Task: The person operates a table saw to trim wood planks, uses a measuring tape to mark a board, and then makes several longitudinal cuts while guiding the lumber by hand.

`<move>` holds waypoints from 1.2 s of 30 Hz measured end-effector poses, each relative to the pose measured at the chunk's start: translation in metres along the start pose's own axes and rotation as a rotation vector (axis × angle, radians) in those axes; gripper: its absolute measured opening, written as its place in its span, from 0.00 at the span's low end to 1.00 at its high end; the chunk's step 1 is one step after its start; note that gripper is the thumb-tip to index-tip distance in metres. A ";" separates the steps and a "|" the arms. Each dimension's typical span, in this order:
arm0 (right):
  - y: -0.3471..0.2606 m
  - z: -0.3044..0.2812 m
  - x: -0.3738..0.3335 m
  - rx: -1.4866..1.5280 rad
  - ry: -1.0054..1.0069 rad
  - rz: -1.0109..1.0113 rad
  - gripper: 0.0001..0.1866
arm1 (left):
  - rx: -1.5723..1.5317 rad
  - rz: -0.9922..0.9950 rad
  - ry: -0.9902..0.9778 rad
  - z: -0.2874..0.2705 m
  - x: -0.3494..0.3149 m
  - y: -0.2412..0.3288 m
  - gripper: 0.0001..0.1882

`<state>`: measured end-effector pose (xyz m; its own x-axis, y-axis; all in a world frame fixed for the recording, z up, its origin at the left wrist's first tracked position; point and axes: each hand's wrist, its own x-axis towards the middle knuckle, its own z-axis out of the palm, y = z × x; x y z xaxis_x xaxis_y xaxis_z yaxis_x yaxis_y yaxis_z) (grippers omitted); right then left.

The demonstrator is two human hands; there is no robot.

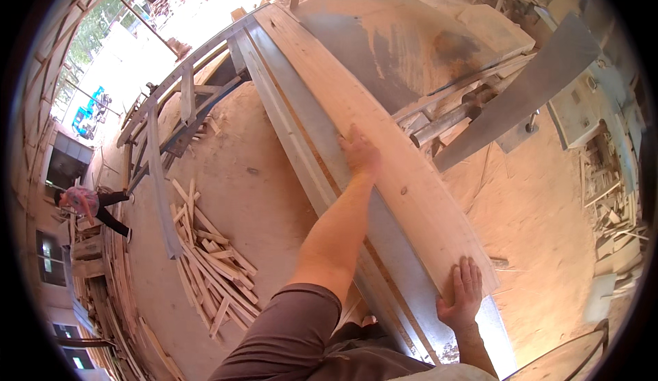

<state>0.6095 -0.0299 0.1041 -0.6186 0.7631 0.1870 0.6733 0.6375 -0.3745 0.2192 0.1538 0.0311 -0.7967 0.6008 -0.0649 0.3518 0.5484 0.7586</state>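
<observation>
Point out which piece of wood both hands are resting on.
It is the long pale plank lying on the metal saw table; left hand presses mid-length, right hand on its near end. The scrap strips lie untouched on the floor.

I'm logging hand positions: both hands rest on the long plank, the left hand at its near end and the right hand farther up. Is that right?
Not quite: the sides are swapped. In the head view the right hand presses the near end of the long plank, and the left hand lies farther up.

Your plank [384, 141] is long, pale and knotted, lying flat along the metal table [404, 244], its near end at the table's near edge.
</observation>
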 end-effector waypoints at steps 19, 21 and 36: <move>-0.011 0.038 0.071 0.027 0.061 -0.091 0.40 | -0.072 0.006 -0.022 -0.032 0.079 0.011 0.28; -0.017 0.041 0.090 0.041 0.052 -0.082 0.40 | -0.082 -0.007 -0.017 -0.032 0.095 0.008 0.28; -0.071 0.086 0.238 0.075 0.082 -0.066 0.37 | -0.120 -0.015 -0.033 -0.050 0.251 -0.004 0.28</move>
<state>0.3795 0.0975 0.0974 -0.6235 0.7276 0.2860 0.5978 0.6795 -0.4255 -0.0068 0.2728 0.0440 -0.7843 0.6129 -0.0961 0.2775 0.4851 0.8293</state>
